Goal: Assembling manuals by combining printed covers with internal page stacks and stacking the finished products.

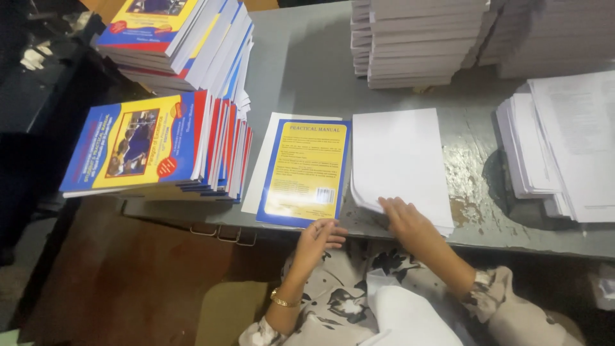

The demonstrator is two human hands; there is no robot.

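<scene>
A yellow and blue book cover [305,172] lies flat on the grey table [301,70], back side up, over a white sheet. My left hand [319,238] rests at its near edge, fingers curled on the cover's bottom right corner. To the right lies a stack of white pages [398,160]. My right hand [405,218] presses on that stack's near left corner, fingers spread flat on the top sheet. A gold bracelet sits on my left wrist.
Two leaning stacks of finished blue, yellow and red books [154,144] [179,38] stand at the left. Tall piles of white page blocks [416,38] fill the back. More printed sheets [564,147] lie at the right. The table surface is worn and chipped near the front edge.
</scene>
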